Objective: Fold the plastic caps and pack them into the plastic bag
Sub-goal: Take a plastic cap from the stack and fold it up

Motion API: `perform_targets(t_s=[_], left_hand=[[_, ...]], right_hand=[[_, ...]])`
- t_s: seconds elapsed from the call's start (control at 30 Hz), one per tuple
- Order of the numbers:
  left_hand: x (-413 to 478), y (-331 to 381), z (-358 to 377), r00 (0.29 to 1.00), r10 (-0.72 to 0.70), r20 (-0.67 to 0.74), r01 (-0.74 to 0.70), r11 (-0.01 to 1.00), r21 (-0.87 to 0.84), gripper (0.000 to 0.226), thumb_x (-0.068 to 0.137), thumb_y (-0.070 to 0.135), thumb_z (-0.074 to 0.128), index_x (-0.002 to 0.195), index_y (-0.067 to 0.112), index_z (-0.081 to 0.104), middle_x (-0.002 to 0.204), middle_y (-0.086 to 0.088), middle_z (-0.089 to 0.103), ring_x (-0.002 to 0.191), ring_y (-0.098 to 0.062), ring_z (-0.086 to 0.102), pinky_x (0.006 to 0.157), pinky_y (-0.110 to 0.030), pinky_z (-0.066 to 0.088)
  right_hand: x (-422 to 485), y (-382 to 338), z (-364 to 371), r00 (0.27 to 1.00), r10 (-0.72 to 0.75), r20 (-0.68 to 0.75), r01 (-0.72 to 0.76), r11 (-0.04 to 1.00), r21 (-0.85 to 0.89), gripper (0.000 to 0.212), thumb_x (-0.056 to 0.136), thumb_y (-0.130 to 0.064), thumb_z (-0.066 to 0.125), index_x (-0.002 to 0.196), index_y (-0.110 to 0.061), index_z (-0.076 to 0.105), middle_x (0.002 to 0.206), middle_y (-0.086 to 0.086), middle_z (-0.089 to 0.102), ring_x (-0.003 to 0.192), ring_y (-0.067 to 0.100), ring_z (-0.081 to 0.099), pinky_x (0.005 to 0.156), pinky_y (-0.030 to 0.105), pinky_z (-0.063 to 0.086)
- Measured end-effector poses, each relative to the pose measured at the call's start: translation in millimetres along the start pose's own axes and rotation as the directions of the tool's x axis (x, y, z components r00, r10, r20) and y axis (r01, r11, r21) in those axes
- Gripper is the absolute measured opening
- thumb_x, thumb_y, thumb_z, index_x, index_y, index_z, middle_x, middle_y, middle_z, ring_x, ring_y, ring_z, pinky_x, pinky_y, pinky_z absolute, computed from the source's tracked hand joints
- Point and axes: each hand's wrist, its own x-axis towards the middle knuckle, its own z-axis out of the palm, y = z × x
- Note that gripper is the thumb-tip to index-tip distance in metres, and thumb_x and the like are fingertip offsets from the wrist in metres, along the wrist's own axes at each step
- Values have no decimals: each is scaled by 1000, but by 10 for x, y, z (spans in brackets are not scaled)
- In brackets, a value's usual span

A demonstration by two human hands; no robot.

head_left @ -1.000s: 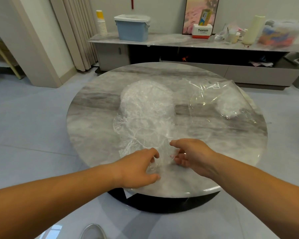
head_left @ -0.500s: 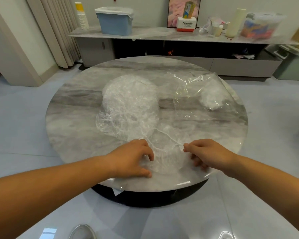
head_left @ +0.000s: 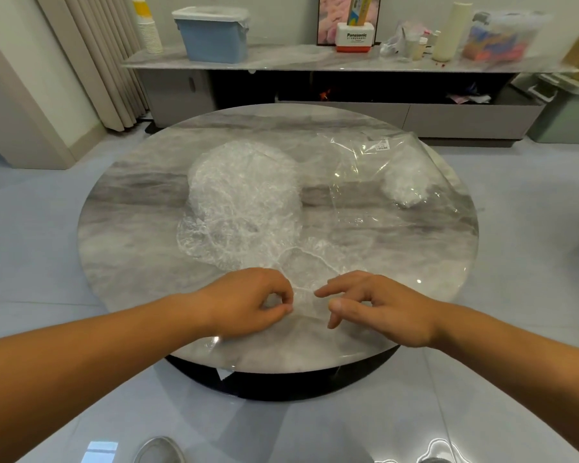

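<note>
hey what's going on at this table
A person is working on one clear plastic cap spread at the near edge of the round table. The left hand pinches its rim; the right hand hovers open beside it. A pile of loose caps sits mid-table, and the plastic bag to the right holds a small white bundle.

We look down on a round grey marble worktop (head_left: pixel 131 235) on a dark base (head_left: pixel 281 385), standing on a glossy pale floor (head_left: pixel 30 262) that mirrors the light. Behind it runs a long low sideboard (head_left: pixel 281 60) with a marble top. Pleated beige curtains (head_left: pixel 107 55) hang at the left.
</note>
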Motion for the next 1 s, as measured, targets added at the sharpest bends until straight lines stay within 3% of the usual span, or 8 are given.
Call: perform_targets(t_s=[0.13,0.23,0.3,0.43,0.6,0.73,0.83,1.0], left_hand=[[-8,-13,-48,988,-155,-6,147,948,-283,11,99,36,58,98,29,67,98,13,70,93,-6,65,86,-23,51],[4,-58,-89,968,-249,-14,217,869,-446,11,100,32,58,92,28,65,94,4,74,93,-21,69,88,-38,55],[21,-73,-90,954,-299,26,266,804,-532,11,101,28,56,95,23,64,95,5,77,96,-18,72,97,-44,54],[68,-13,-100,937,-343,63,302,708,-638,11,101,23,60,101,12,63,91,0,79,91,-11,74,92,-30,57],[95,-11,-67,927,-375,2,338,833,-437,26,85,43,78,97,23,66,78,3,71,63,2,60,69,-17,52],[136,-43,-22,916,-396,-66,358,879,-314,25,82,46,79,87,25,66,83,4,70,72,-5,63,74,-24,57],[155,-29,-24,916,-385,-113,355,908,-221,23,84,46,76,84,27,64,80,8,68,75,-7,64,74,-26,56],[168,3,-18,921,-331,-206,330,943,-39,22,88,47,71,86,28,59,85,14,58,82,-8,59,70,-24,47]], right_hand=[[12,1,-15,1000,11,-9,-10,993,120,57,82,-75,45,93,-32,80,126,-23,65,120,-6,56,109,29,42],[38,6,-12,998,20,-64,-10,988,157,48,90,-69,52,104,-31,79,115,-12,72,112,7,64,105,38,48],[61,-10,-19,995,39,-95,-23,987,161,38,97,-57,54,109,-30,77,111,-11,73,108,7,66,103,36,49],[167,-17,-6,990,59,-126,-49,995,81,33,98,-54,54,106,-31,76,105,-6,73,101,17,67,97,43,51],[282,2,15,988,113,-108,-111,993,32,23,99,-44,57,107,-32,75,92,-16,72,85,7,67,85,30,55],[298,4,9,986,137,-97,-143,988,-64,22,99,-38,58,111,-28,74,104,-16,67,89,2,64,83,22,53],[320,20,32,992,100,-71,-113,972,-205,24,100,-40,56,114,-31,73,107,-18,54,89,-2,56,84,16,41],[345,1,29,994,53,-93,-83,928,-364,29,98,-49,55,119,-36,71,121,-12,47,106,3,49,95,26,44]])
